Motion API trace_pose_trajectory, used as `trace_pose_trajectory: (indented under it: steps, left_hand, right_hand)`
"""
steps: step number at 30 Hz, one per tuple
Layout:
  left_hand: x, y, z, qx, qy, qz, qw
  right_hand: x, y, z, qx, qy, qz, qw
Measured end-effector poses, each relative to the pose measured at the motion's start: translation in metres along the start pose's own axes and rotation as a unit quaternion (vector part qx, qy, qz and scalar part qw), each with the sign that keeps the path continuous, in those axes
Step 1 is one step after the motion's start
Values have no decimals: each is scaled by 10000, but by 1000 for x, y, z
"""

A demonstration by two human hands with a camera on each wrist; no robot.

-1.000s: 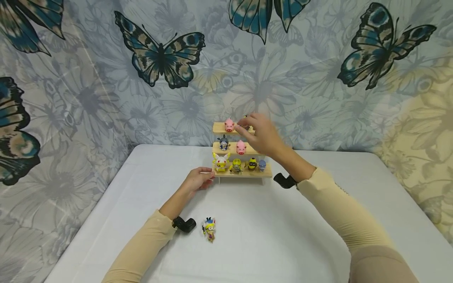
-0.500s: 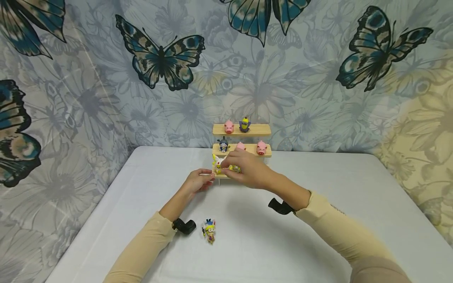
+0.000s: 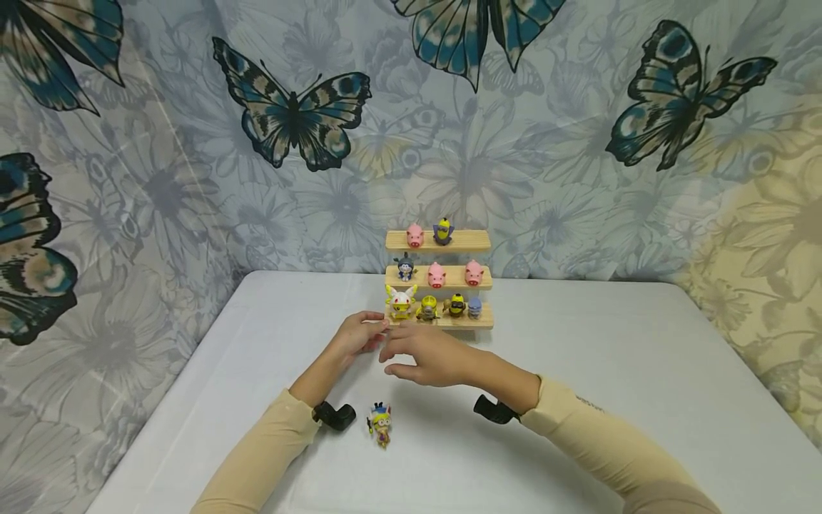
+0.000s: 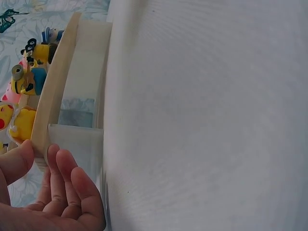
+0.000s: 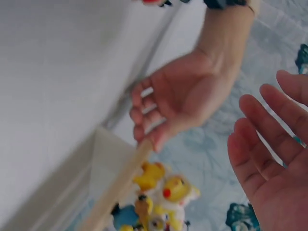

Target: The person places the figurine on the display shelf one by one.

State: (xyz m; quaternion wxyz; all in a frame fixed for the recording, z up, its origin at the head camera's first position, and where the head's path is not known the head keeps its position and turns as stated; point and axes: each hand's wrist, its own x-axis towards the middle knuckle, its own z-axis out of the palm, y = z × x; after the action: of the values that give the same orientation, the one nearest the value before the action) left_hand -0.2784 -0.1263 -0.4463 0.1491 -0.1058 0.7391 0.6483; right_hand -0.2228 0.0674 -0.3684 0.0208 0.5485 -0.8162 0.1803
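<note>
The right wrist view is blurred, and in the left wrist view the wooden shelf is cut off, showing only an edge and a few figures. It has three tiers: two figures on top, three in the middle, four at the bottom. The left hand pinches its lower left corner between thumb and fingers. The right hand hovers just in front of the shelf, fingers relaxed, holding nothing. One yellow figure stands on the white surface, well in front of the shelf.
</note>
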Motion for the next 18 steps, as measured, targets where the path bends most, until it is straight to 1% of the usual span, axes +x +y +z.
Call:
trace_pose_trajectory:
  steps: [3,6,11,14,18]
  left_hand:
    - [-1,0,1,8,-12,9,10000]
    - [-2,1,1,29,-2,18,10000]
    - [-1,1,2,0,20,22,10000]
    - [-1,0,2,-28,5,37,10000]
    - [0,0,1,-49,28,35,10000]
  right_hand:
    - [0,-1,8,-72,-222,-107,9997]
    - [2,-2,16,-101,-525,-106,9985]
    - [3,-3,27,12,-1023,100,9947]
    - [3,-4,33,33,-1175,192,9929]
    - [3,-5,39,-52,-1293,148,9915]
